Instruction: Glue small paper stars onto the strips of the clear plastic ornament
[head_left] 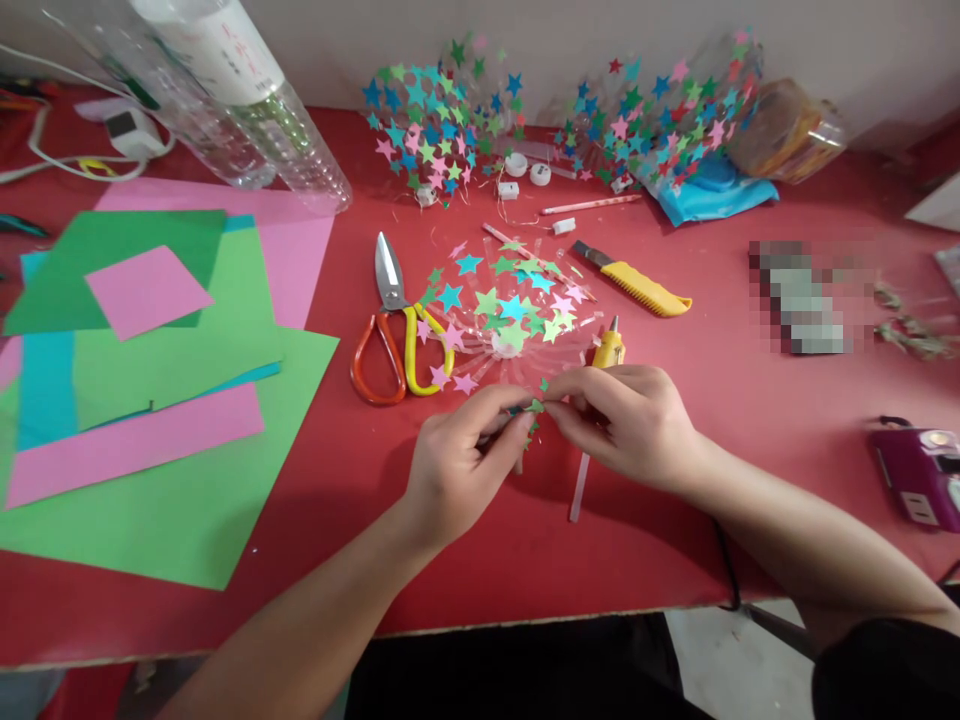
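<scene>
My clear plastic fan (505, 346) sits just right of the scissors (389, 285). Paper stars (514, 308) fill lots of it, but some strips (525, 372) level with the scissors look bare, so I'd say part done. It's longest sideways from the scissors, strips spreading from its middle. Right of the scissors, my left hand (459, 460) pinches green stars (537, 406); my right hand's (634, 425) fingers are close together there, but I can't tell if they grip.

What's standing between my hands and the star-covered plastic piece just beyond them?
Nothing visible blocks the left hand from the star-covered plastic piece. Just beyond the right hand, the yellow glue gun lies by the piece's right edge.
</scene>
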